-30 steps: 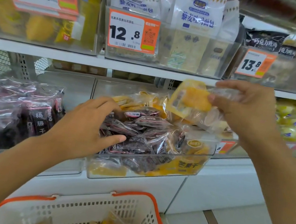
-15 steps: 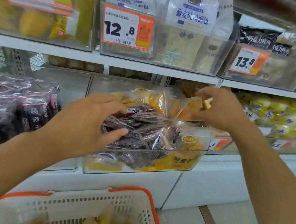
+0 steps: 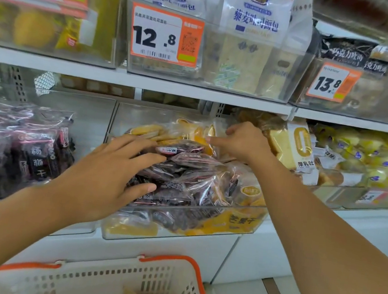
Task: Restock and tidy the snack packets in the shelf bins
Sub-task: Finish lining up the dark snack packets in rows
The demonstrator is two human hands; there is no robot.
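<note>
A clear middle bin [image 3: 246,230] on the lower shelf holds dark purple snack packets [image 3: 184,170] piled over yellow packets [image 3: 150,131]. My left hand [image 3: 108,174] lies on the left side of the dark pile, fingers spread across the top and thumb against the front. My right hand [image 3: 241,141] is at the back right of the bin. Its curled fingers pinch a yellow packet [image 3: 201,139] that sits among the other yellow ones.
A white basket with an orange rim [image 3: 118,276] sits below me and holds a few yellow packets. The bin to the left holds purple packets [image 3: 24,146]. Bagged bread [image 3: 296,147] fills the bin to the right. An upper shelf [image 3: 147,80] overhangs the bins.
My right hand carried the yellow packet down from above the bin to its back right. My left hand stayed on the dark packets.
</note>
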